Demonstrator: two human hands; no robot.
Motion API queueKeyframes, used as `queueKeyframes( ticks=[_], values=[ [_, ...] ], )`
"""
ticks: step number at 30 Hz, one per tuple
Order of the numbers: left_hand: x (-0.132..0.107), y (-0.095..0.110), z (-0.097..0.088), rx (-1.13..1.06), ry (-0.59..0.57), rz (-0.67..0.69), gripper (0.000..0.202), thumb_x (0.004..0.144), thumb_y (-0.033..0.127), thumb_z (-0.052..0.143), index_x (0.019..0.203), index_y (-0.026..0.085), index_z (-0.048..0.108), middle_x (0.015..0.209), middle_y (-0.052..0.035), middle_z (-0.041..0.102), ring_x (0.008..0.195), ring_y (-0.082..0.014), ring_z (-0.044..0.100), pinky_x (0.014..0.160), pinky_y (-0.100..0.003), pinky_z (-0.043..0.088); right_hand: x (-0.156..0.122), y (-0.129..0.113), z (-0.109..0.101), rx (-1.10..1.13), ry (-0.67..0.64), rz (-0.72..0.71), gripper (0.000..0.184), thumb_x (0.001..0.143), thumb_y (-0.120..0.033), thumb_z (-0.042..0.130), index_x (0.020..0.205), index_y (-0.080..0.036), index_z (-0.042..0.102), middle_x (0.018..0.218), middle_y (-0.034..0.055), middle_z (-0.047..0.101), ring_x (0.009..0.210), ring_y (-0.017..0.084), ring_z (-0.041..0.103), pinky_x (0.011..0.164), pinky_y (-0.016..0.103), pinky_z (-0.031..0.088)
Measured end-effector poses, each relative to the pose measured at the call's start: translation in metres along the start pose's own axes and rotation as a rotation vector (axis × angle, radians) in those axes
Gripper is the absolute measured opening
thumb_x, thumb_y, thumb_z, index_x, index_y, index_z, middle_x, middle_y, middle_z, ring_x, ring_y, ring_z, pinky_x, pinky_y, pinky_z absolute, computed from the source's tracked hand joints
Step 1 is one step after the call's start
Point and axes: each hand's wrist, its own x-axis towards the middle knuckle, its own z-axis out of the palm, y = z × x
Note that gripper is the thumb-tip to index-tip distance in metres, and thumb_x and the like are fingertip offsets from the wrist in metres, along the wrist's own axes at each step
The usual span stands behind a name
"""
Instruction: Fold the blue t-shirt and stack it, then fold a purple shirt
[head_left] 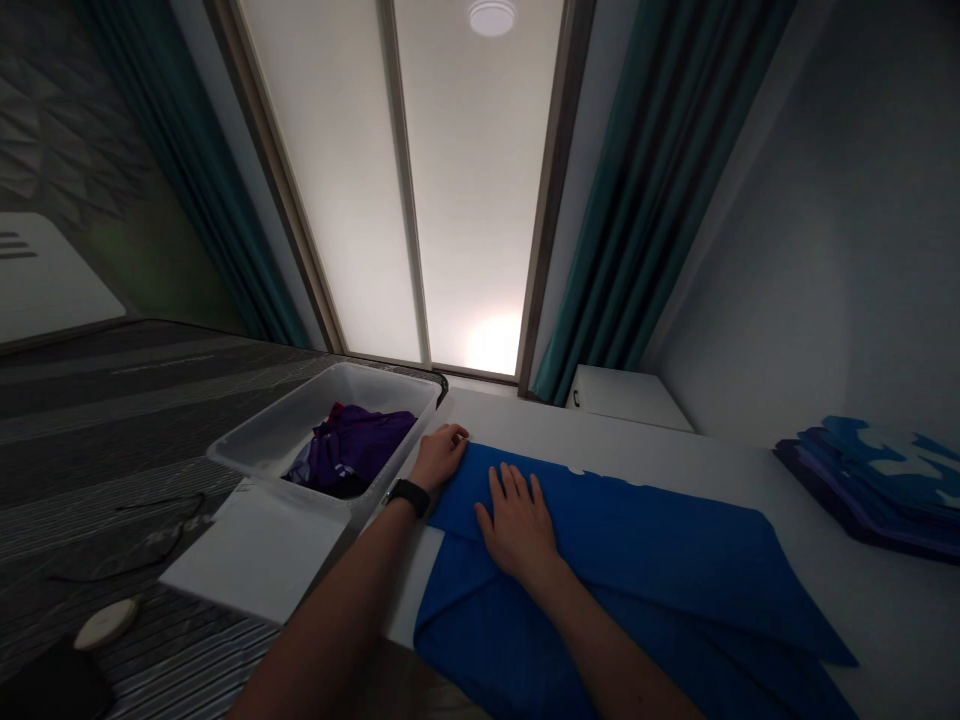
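Head view: We see blue cloth [645, 545] lying on the white table [517, 417], our right hand [521, 520] flat, fingers loosely spread, apparently steadying it. Near the table's left edge, our left hand [441, 458] curls at the cloth; whether it pinches, we cannot tell.

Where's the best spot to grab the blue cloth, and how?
I'd pinch its pointed corner at the right end, coming from the right. There the blue cloth narrows to a tip sticking out over the white table, so slide in low and lift. The right hand lies flat nearer the left end, out of your way.
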Motion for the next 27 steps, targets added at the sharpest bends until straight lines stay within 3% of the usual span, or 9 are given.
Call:
queueKeyframes(
  ticks=[6, 10, 13, 16, 27],
  values=[
    [0.001, 0.003, -0.003, 0.072, 0.010, 0.021, 0.022, 0.089, 0.025, 0.049, 0.097, 0.019, 0.069, 0.089, -0.0062, 0.064, 0.083, -0.0201, 0.062, 0.083, -0.033, 0.046, 0.001, 0.004, 0.004, -0.002, -0.082, 0.024, 0.073, 0.095, -0.057, 0.022, 0.153, -0.012, 0.022, 0.160, 0.0102, 0.015, 0.148, 0.026, 0.006, 0.118, 0.049, 0.000],
    [-0.006, 0.010, -0.009, 0.116, 0.021, 0.122, 0.032, 0.093, 0.027, 0.041, 0.112, 0.018, 0.066, 0.110, -0.0109, 0.065, 0.106, -0.0241, 0.058, 0.097, -0.037, 0.042, 0.001, 0.003, 0.004, -0.012, -0.080, 0.026, 0.071, 0.096, -0.055, 0.021, 0.153, -0.013, 0.021, 0.160, 0.0095, 0.014, 0.148, 0.023, 0.005, 0.118, 0.048, -0.001],
    [-0.016, 0.013, -0.007, 0.165, -0.093, 0.253, 0.040, 0.096, 0.030, 0.037, 0.129, 0.019, 0.057, 0.133, -0.0101, 0.058, 0.126, -0.0240, 0.049, 0.107, -0.040, 0.035, 0.000, 0.003, 0.004, -0.023, -0.065, 0.017, 0.069, 0.097, -0.051, 0.021, 0.153, -0.011, 0.021, 0.159, 0.0110, 0.015, 0.148, 0.023, 0.005, 0.118, 0.047, -0.003],
    [-0.022, 0.011, 0.000, 0.217, -0.210, 0.236, 0.045, 0.096, 0.033, 0.038, 0.138, 0.020, 0.049, 0.146, -0.0091, 0.048, 0.138, -0.0232, 0.038, 0.113, -0.042, 0.028, 0.000, 0.004, 0.004, -0.028, -0.064, 0.015, 0.068, 0.097, -0.049, 0.020, 0.153, -0.011, 0.020, 0.160, 0.0101, 0.015, 0.148, 0.022, 0.006, 0.118, 0.045, -0.003],
    [-0.022, 0.000, 0.010, 0.315, -0.248, 0.229, 0.050, 0.096, 0.034, 0.035, 0.145, 0.023, 0.040, 0.153, -0.0070, 0.036, 0.144, -0.0223, 0.028, 0.117, -0.044, 0.017, 0.009, 0.018, -0.002, -0.050, -0.073, 0.049, 0.067, 0.097, -0.047, 0.017, 0.154, -0.011, 0.017, 0.160, 0.0066, 0.012, 0.148, 0.019, 0.004, 0.118, 0.043, -0.005]
  ],
)
